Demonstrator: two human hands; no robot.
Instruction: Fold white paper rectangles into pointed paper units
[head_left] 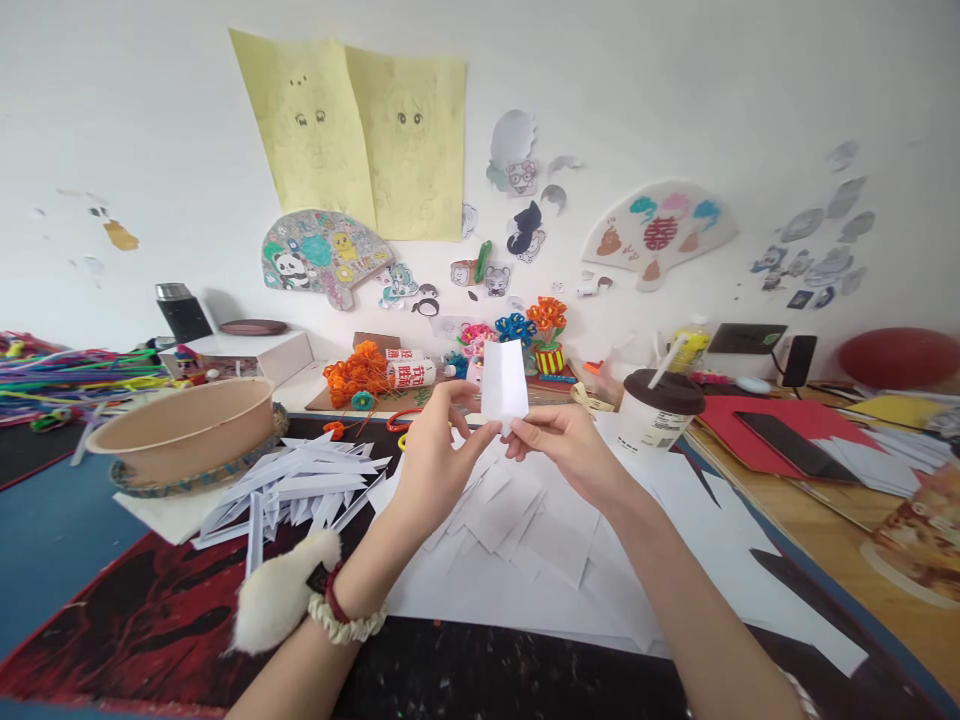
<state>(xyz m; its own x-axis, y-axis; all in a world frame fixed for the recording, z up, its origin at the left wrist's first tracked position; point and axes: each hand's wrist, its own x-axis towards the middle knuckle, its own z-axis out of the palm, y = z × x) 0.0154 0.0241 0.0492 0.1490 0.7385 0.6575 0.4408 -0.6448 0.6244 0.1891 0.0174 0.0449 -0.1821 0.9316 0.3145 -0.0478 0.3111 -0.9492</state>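
Both hands hold a small folded white paper piece [504, 381] upright above the desk. My left hand [433, 450] pinches its lower left edge with thumb and fingertips. My right hand [564, 440] pinches its bottom right corner. Below them lies a spread of cut white paper rectangles [517, 520] on larger white sheets. A pile of folded white paper strips [296, 485] sits to the left. A fluffy white band and a scrunchie are on my left wrist [330, 610].
A tan paper bowl [184, 425] stands at left, coloured pipe cleaners [67, 370] behind it. A lidded drink cup with straw [660, 410] is right of my hands. Pipe-cleaner flowers [546, 330], a phone [795, 445] on red paper and drawings on the wall lie beyond.
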